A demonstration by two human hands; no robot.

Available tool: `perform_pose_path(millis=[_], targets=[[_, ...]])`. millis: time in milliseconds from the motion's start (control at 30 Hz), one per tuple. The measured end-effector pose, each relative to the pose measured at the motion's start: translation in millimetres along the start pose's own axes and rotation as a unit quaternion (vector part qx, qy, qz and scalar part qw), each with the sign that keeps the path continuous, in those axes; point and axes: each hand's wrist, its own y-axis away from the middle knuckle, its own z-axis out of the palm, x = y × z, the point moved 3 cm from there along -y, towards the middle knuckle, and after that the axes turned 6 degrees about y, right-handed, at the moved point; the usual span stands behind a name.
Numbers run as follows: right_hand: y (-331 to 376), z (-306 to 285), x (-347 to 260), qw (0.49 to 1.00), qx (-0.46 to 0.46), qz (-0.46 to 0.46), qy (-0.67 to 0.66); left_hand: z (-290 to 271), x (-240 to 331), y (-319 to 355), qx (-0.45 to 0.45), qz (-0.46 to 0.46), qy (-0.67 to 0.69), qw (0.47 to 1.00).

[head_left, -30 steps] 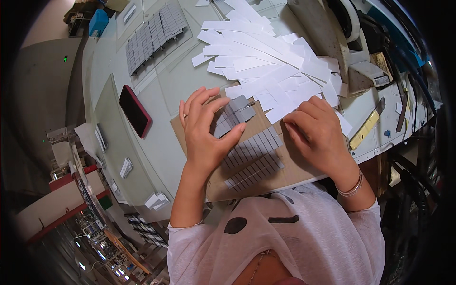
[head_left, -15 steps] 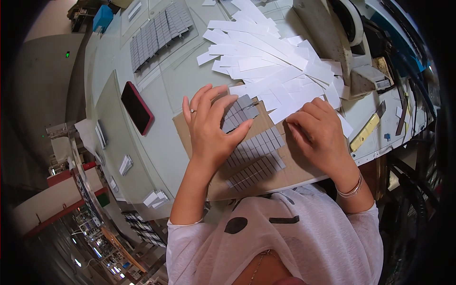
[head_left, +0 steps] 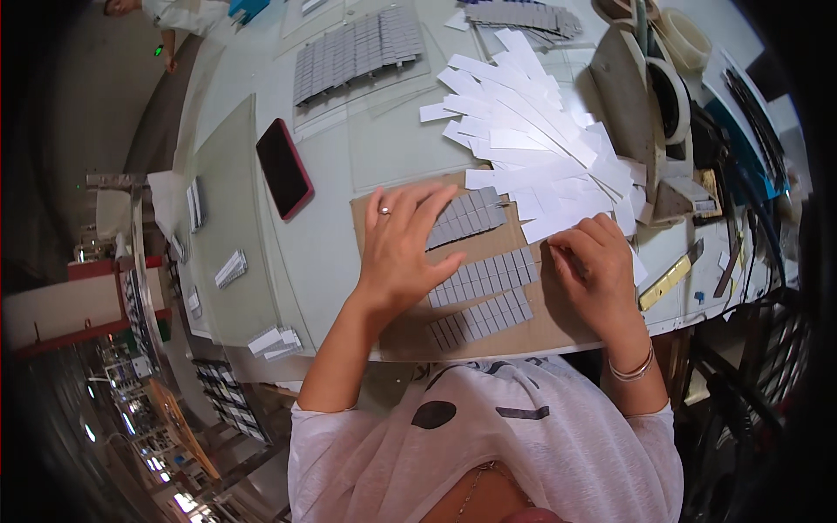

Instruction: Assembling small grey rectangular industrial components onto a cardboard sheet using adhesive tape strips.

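Note:
Three grey gridded pieces lie on a brown cardboard sheet [head_left: 558,327] in front of me: a far piece [head_left: 475,216], a middle piece [head_left: 485,276] and a near piece [head_left: 482,320]. My left hand [head_left: 403,240] is open, its fingers stretched over the left end of the far piece and its thumb by the middle one. To the right of the pieces, my right hand [head_left: 597,266] rests with fingers curled and thumb pressed in, beside the pile of white paper strips [head_left: 545,131]. Whatever those fingers may hold is hidden.
A dark phone with a red edge [head_left: 285,170] lies left of the cardboard. Beyond it sits a larger grey gridded sheet [head_left: 357,54]. At right are a yellow utility knife [head_left: 670,279] and a tape dispenser [head_left: 649,113]. Another person [head_left: 183,13] shows at the upper left.
The view has shifted, with the table lower and farther right in it. My left hand's fingers have flattened and uncover more of the far grey piece. My right hand stays curled.

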Motion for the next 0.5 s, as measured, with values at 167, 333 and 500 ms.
perform_pose_path(millis=[167,333,500], targets=[[6.0,-3.0,-1.1,1.0,-0.007,0.023,-0.003,4.0,3.0,-0.7,-0.027,0.023,0.053,0.998],[9.6,-5.9,-8.4,1.0,-0.012,0.017,-0.001,3.6,0.2,-0.8,-0.008,0.052,0.034,0.998],[14.8,-8.8,-11.0,1.0,-0.012,0.025,0.014,1.9,-2.6,-5.0,0.004,0.068,0.037,0.997]])
